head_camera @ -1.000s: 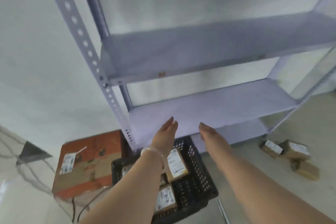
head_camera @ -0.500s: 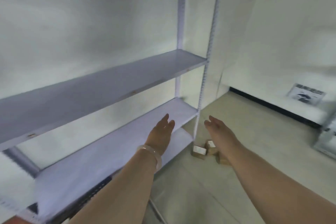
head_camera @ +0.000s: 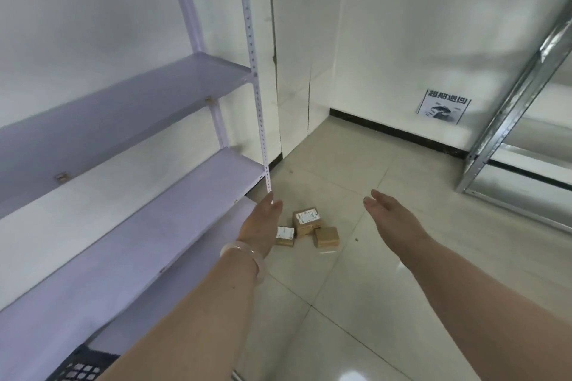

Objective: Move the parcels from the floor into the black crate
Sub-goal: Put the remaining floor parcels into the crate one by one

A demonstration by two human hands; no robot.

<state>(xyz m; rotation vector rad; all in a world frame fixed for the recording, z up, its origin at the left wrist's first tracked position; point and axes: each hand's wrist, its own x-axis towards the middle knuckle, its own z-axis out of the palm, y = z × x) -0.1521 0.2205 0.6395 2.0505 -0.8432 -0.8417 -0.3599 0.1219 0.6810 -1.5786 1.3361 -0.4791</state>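
Parcels (head_camera: 305,221), 3, sit on the floor (head_camera: 356,303), outside black crate (head_camera: 77,370).

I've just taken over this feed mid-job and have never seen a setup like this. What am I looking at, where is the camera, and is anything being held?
There is no machine here: a person works with bare hands. The single picture comes from a wide-angle camera worn on their head, looking forward and down, so both forearms reach into view. The left hand, with a pale bracelet at the wrist, and the right hand are both open, fingers straight, holding nothing. Ahead on the tiled floor lie three small cardboard parcels close together, near the foot of a lilac shelf unit. A corner of the black crate shows at the bottom left.
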